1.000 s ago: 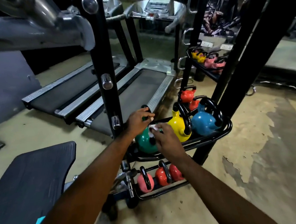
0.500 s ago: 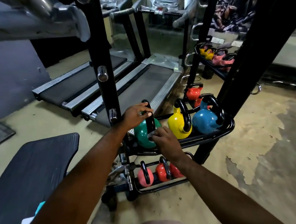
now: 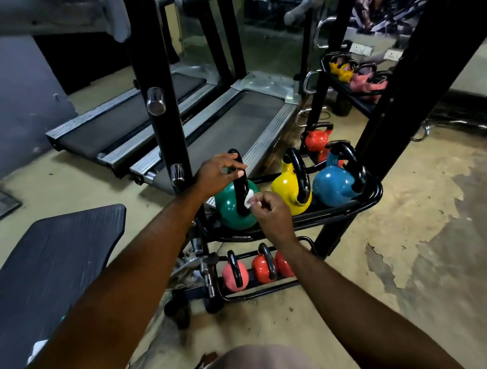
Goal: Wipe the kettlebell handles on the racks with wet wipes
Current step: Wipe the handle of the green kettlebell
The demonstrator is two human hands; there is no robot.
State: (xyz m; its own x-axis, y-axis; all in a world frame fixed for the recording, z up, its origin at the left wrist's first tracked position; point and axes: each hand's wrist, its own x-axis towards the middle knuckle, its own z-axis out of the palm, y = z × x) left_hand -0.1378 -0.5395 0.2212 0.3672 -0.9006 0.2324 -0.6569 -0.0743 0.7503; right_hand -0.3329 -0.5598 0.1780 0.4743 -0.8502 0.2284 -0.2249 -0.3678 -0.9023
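Note:
A green kettlebell [image 3: 232, 210] with a black handle [image 3: 241, 184] stands at the left end of the black rack's upper shelf [image 3: 310, 216]. My left hand [image 3: 217, 174] grips the top of that handle. My right hand [image 3: 269, 211] pinches a white wet wipe [image 3: 249, 199] against the handle's lower right side. To the right on the same shelf stand a yellow kettlebell [image 3: 289, 190] and a blue kettlebell [image 3: 332, 184]. On the lower shelf sit a pink kettlebell [image 3: 234, 274] and two red kettlebells [image 3: 263, 267].
A black post [image 3: 166, 103] with chrome pegs rises just left of the rack. Two treadmills [image 3: 224, 122] lie behind it. A dark bench pad [image 3: 42, 268] is at the lower left. A mirror at the back right reflects more kettlebells [image 3: 355, 77]. Worn concrete floor [image 3: 411, 245] spreads to the right.
The camera has moved closer and lower. My right hand has slid along the green kettlebell's handle with the wipe, which now shows beside the handle; my left hand keeps its grip on top.

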